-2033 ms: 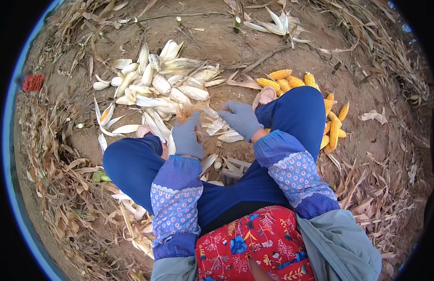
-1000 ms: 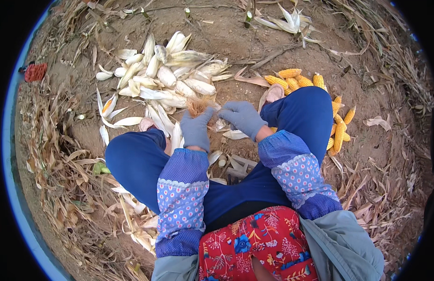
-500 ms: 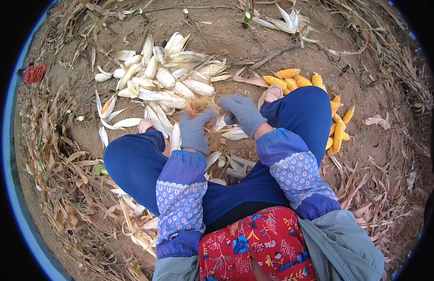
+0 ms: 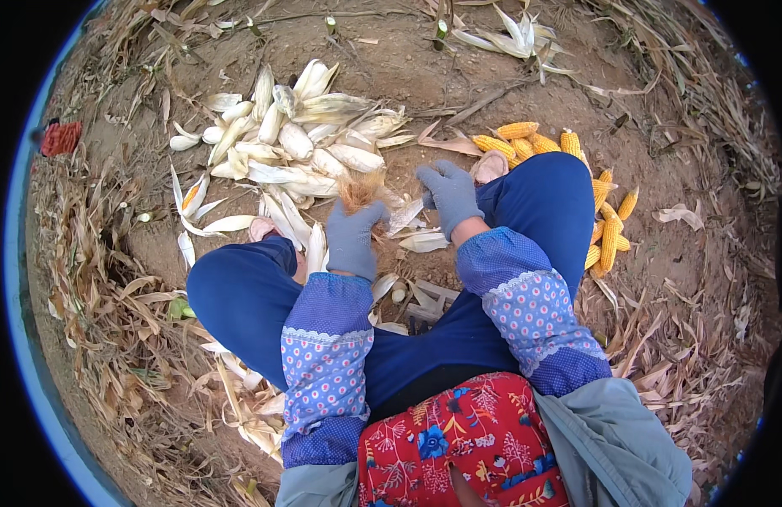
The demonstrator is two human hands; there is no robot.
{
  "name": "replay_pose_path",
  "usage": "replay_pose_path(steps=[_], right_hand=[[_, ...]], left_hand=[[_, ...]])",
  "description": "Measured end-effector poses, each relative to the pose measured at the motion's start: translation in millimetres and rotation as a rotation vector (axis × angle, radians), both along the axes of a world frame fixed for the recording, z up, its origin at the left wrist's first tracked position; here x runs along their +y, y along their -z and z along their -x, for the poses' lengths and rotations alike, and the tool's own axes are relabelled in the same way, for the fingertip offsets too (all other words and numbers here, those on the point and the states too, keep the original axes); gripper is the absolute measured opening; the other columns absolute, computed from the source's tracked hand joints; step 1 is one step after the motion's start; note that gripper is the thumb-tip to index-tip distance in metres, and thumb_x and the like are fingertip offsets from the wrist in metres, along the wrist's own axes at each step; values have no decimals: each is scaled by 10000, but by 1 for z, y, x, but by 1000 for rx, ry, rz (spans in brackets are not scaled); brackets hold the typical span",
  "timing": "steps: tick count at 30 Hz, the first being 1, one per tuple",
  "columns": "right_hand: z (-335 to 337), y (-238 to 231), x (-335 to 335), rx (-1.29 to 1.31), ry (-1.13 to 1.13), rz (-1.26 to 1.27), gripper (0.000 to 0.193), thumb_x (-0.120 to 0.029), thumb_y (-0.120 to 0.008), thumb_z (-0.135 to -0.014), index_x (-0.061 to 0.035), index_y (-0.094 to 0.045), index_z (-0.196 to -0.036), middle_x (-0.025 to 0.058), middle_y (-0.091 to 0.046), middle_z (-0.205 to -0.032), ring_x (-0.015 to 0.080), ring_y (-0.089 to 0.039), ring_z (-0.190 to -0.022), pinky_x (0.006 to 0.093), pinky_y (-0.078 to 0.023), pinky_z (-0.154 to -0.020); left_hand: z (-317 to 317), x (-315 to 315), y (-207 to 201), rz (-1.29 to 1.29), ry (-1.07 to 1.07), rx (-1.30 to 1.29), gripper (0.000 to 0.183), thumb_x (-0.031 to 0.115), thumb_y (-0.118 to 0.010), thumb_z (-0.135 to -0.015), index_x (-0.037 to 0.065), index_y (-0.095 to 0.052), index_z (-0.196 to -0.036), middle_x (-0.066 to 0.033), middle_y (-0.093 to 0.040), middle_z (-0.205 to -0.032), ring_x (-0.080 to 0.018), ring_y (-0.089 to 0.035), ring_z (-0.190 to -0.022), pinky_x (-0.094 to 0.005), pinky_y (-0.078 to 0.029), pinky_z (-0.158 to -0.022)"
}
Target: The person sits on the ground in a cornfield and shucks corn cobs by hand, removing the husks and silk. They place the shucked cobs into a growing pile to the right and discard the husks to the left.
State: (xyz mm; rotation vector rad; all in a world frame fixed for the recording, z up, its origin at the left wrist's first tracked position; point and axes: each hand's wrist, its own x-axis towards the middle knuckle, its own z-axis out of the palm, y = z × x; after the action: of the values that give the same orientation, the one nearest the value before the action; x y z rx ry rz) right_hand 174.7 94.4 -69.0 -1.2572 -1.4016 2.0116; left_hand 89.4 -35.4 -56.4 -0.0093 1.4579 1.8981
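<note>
My left hand, in a grey glove, is closed on a tuft of brown corn silk that sticks out past the fingers. Whether the glove also hides part of a cob, I cannot see. To its right, my right hand, gloved alike, is apart from it with fingers spread and nothing visible in them. Just beyond the left hand lies a heap of corn ears in pale husks. Loose husk pieces lie on the soil below and between the hands.
Bare yellow corn cobs lie beyond and beside my right knee. A partly opened ear rests left of the heap. Cut stalk stubs stand at the far side. Dry leaves cover the left ground; a red object sits far left.
My right hand has moved right, away from the left hand and the silk, and its fingers have spread. The left hand has stayed nearly in place, still holding the tuft.
</note>
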Motion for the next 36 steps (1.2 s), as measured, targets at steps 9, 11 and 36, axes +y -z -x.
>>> replay_pose_path(steps=[9,11,36], right_hand=[[-1,11,7,80,39,201,195,-248,-624,-819,-65,-585,-874,16,-534,-704,101,-511,-513,241,-413,-457],[1,6,0,142,-117,327,239,-281,-622,-826,-52,-582,-881,39,-532,-681,106,-515,-510,245,-422,-458],[4,-5,-5,120,-214,400,327,-315,-591,-847,-28,-570,-1003,35,-567,-729,108,-521,-555,263,-460,-539]], left_hand=[[5,-2,-1,-68,-49,-72,264,10,-633,-719,-23,-519,-954,-103,-587,-671,-187,-569,-531,-279,-462,-464],[5,-2,2,-76,-43,-77,253,20,-632,-727,-19,-524,-953,-100,-588,-673,-192,-571,-528,-284,-470,-463],[9,-4,0,-134,-72,-155,207,3,-609,-734,-27,-523,-920,-109,-550,-639,-214,-554,-517,-316,-460,-437]])
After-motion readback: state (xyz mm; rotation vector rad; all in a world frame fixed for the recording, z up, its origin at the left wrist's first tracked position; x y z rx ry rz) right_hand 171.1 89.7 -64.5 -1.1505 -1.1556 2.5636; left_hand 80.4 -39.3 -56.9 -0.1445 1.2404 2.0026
